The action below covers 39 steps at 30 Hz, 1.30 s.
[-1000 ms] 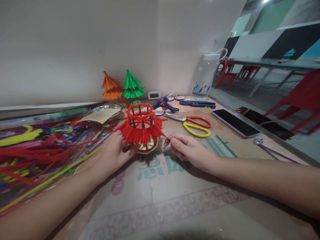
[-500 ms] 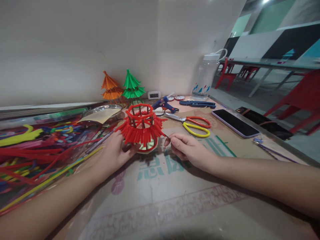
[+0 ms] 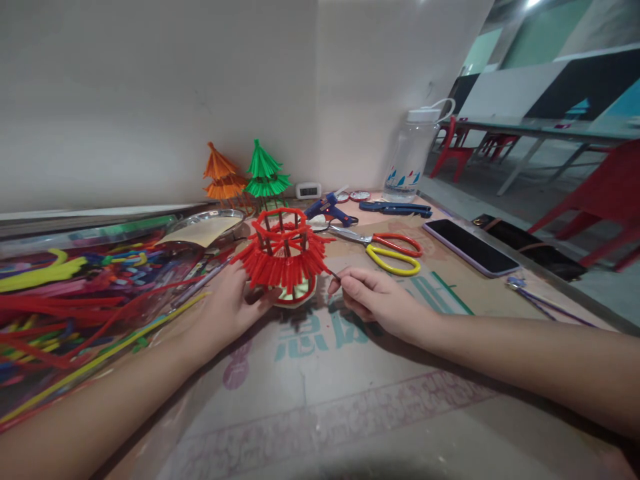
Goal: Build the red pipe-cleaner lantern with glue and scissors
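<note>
A small red pavilion model (image 3: 284,261) made of pipe cleaners stands on the cardboard, with a fringed roof, a ring on dark posts above it and a pale base. My left hand (image 3: 227,310) is closed around its lower left side; some fingers are hidden behind it. On the other side, my right hand (image 3: 377,297) pinches a thin dark stick (image 3: 333,273). The stick's far end reaches the right edge of the red fringe; whether it touches is too small to tell.
Loose pipe cleaners (image 3: 55,307) fill the left side. Behind the model are orange (image 3: 220,170) and green pavilions (image 3: 265,170) and a blue glue gun (image 3: 330,210). Scissors (image 3: 395,252), a phone (image 3: 470,247) and a water bottle (image 3: 405,157) are at the right.
</note>
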Each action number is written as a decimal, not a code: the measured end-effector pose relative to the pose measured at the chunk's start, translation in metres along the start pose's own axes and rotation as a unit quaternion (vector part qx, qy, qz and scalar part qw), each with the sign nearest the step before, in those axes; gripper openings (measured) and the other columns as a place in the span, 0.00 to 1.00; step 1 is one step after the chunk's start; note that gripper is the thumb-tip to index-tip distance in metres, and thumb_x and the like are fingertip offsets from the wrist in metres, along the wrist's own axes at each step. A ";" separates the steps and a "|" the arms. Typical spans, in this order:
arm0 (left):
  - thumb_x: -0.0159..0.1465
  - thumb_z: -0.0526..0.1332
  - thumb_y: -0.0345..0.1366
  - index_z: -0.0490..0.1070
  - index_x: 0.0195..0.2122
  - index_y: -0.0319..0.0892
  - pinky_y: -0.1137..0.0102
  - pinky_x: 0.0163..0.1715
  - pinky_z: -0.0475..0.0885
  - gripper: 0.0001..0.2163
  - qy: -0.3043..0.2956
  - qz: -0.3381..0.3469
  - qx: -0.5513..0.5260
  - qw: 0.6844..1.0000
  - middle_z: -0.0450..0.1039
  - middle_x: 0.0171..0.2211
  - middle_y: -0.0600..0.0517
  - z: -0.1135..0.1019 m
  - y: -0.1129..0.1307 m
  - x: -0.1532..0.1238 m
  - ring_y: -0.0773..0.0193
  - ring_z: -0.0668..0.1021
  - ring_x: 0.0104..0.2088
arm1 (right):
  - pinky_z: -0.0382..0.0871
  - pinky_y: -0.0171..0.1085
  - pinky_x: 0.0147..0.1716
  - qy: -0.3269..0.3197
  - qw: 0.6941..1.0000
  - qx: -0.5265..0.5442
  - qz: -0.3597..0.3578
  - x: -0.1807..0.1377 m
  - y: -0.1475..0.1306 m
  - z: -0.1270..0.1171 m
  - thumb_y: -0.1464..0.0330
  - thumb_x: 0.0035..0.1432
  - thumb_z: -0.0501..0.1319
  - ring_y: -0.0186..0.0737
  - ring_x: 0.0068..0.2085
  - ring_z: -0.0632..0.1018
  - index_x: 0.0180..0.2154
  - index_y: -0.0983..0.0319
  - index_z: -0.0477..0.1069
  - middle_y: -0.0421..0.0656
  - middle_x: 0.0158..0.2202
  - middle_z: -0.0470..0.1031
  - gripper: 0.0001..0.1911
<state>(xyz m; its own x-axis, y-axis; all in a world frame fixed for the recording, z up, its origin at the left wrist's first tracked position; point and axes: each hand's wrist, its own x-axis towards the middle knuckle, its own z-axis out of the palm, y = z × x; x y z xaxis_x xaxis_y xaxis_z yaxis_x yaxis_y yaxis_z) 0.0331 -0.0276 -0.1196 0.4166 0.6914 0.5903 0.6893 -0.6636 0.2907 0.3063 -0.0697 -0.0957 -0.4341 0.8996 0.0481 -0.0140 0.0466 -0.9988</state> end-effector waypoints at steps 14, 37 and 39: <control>0.65 0.58 0.39 0.69 0.42 0.43 0.56 0.45 0.72 0.08 -0.002 0.009 -0.021 1.000 0.75 0.42 0.45 -0.003 0.005 0.004 0.51 0.77 0.44 | 0.42 0.32 0.17 0.007 1.000 0.006 0.002 0.000 -0.001 0.001 0.52 0.64 0.57 0.28 0.19 0.53 0.37 0.64 0.69 0.30 0.18 0.53 0.20; 0.65 0.58 0.43 0.70 0.41 0.43 0.53 0.50 0.72 0.10 -0.005 -0.021 -0.013 1.000 0.75 0.40 0.46 -0.003 0.005 0.003 0.51 0.77 0.43 | 0.43 0.32 0.17 0.007 1.000 0.005 0.006 0.001 -0.001 0.001 0.50 0.61 0.60 0.28 0.20 0.54 0.36 0.63 0.70 0.31 0.19 0.55 0.22; 0.65 0.58 0.43 0.70 0.41 0.43 0.53 0.49 0.72 0.10 -0.007 -0.017 -0.014 1.000 0.75 0.41 0.45 -0.003 0.006 0.004 0.50 0.77 0.44 | 0.42 0.32 0.17 0.009 1.000 0.002 0.009 0.000 -0.001 0.000 0.50 0.61 0.60 0.28 0.20 0.54 0.36 0.63 0.70 0.31 0.19 0.55 0.21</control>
<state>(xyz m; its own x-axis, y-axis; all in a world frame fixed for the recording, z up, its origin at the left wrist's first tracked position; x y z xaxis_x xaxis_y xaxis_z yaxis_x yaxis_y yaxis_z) 0.0367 -0.0296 -0.1137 0.4016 0.7177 0.5689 0.6864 -0.6471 0.3318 0.3059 -0.0697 -0.0951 -0.4181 0.9079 0.0299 -0.0094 0.0286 -0.9995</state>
